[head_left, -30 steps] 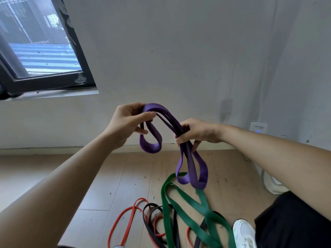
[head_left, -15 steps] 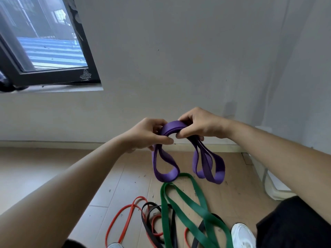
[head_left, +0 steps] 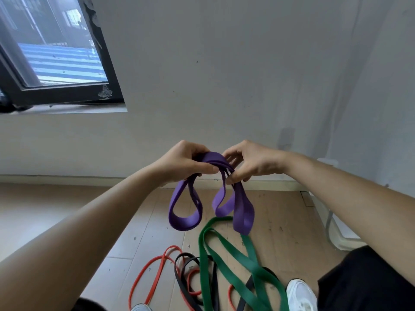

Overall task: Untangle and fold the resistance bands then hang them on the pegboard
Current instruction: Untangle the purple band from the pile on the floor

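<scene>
Between our two hands, held in the air above the floor [head_left: 280, 223], we grip one purple band [head_left: 211, 159], folded over at the top. Its gathered top runs left to right from hand to hand, and its loops hang downward: one loop below the left hand [head_left: 182, 162], two below the right hand [head_left: 251, 162]. We have the fingers of both hands clamped on the fold, and the hands nearly touch. Below, on the floor, lie three more bands, overlapping: one green band [head_left: 226, 263], one red band [head_left: 143, 274] and one black band [head_left: 179, 279]. One white shoe [head_left: 299, 295] rests beside the green band.
</scene>
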Tool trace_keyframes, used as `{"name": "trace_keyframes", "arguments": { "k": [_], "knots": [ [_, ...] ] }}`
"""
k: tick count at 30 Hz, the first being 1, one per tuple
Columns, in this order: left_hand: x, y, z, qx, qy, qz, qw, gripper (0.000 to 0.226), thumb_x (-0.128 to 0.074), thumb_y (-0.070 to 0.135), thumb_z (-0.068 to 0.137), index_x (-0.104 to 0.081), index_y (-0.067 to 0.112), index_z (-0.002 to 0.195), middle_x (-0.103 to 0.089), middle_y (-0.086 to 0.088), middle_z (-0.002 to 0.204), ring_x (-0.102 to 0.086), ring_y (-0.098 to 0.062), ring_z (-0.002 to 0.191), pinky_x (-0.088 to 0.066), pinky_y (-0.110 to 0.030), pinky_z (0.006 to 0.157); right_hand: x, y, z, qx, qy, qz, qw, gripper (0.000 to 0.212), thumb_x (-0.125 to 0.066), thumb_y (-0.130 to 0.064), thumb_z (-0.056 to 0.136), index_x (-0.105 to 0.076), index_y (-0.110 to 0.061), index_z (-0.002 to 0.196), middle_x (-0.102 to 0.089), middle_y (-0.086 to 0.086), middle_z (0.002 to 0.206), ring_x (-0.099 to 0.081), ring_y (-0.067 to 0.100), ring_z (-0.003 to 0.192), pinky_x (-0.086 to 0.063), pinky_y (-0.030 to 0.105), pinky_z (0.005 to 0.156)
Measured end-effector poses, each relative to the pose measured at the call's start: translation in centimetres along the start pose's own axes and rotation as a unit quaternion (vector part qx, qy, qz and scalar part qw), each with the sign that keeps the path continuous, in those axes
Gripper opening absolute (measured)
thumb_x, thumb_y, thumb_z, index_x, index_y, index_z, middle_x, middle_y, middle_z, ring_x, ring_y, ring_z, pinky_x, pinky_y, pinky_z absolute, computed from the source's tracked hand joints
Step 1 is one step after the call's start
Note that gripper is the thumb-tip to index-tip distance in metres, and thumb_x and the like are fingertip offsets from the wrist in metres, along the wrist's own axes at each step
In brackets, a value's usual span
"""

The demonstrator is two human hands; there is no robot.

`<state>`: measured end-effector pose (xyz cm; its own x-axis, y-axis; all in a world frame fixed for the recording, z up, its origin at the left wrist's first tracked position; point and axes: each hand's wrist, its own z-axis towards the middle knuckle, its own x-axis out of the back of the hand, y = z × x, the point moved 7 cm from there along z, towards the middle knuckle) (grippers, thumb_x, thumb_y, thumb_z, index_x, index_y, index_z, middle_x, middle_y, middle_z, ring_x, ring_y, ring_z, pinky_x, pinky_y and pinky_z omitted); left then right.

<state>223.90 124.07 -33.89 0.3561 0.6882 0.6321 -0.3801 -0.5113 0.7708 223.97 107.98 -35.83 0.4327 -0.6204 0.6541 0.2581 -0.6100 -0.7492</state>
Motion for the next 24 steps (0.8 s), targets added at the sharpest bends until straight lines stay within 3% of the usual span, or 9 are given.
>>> {"name": "trace_keyframes", "arguments": {
  "k": [7, 12, 17, 20, 24],
  "knots": [
    [1.0, -0.2, -0.2, -0.001, -0.011, 0.058, 0.998, 0.021, -0.084, 0.024, 0.08, -0.076, 0.017, 0.098, -0.074, -0.006, 0.079, -0.064, -0.011, 0.065, -0.051, -0.026, 0.064, 1.0, -1.2, -0.2, 0.026, 0.022, -0.039, 0.999, 0.046, -0.076, -0.01, 0.085, -0.067, -0.022, 0.128, -0.076, 0.003, 0.096, -0.074, 0.021, 0.088, -0.064, 0.034, 0.073],
    [0.6, 0.1, -0.3, 0.0, -0.038, 0.073, 0.997, 0.015, -0.082, 0.026, 0.083, -0.076, 0.019, 0.095, -0.071, 0.001, 0.073, -0.063, -0.008, 0.063, -0.048, -0.022, 0.062, 2.1, -1.9, -0.4, 0.025, 0.047, -0.107, 0.993, 0.021, -0.082, -0.011, 0.079, -0.076, -0.018, 0.098, -0.073, -0.005, 0.078, -0.068, 0.004, 0.069, -0.051, 0.019, 0.065],
    [0.5, 0.5, -0.6, 0.008, -0.045, 0.017, 0.999, 0.017, -0.081, 0.023, 0.084, -0.074, 0.014, 0.096, -0.067, 0.002, 0.068, -0.06, -0.007, 0.057, -0.044, -0.016, 0.054, 1.2, -1.4, -0.1, 0.027, 0.021, -0.102, 0.994, 0.025, -0.09, -0.021, 0.074, -0.073, -0.024, 0.092, -0.071, -0.004, 0.074, -0.064, 0.005, 0.065, -0.049, 0.018, 0.061],
    [0.6, 0.1, -0.6, 0.016, -0.026, -0.027, 0.999, 0.02, -0.082, 0.022, 0.083, -0.074, 0.01, 0.098, -0.064, 0.001, 0.065, -0.056, -0.008, 0.054, -0.041, -0.017, 0.05, 0.5, -1.2, 0.2, 0.042, 0.02, -0.071, 0.996, 0.023, -0.09, -0.023, 0.075, -0.073, -0.03, 0.088, -0.071, -0.004, 0.074, -0.063, 0.007, 0.067, -0.048, 0.022, 0.064],
    [0.6, -0.4, -0.6, 0.02, 0.02, -0.081, 0.996, 0.022, -0.081, 0.024, 0.085, -0.075, 0.013, 0.103, -0.067, 0.003, 0.069, -0.059, -0.005, 0.058, -0.044, -0.017, 0.053, -1.0, -0.6, 0.4, 0.045, 0.02, 0.051, 0.997, 0.022, -0.086, -0.019, 0.08, -0.076, -0.026, 0.099, -0.071, 0.001, 0.083, -0.063, 0.014, 0.075, -0.052, 0.035, 0.068]
  ]
}}
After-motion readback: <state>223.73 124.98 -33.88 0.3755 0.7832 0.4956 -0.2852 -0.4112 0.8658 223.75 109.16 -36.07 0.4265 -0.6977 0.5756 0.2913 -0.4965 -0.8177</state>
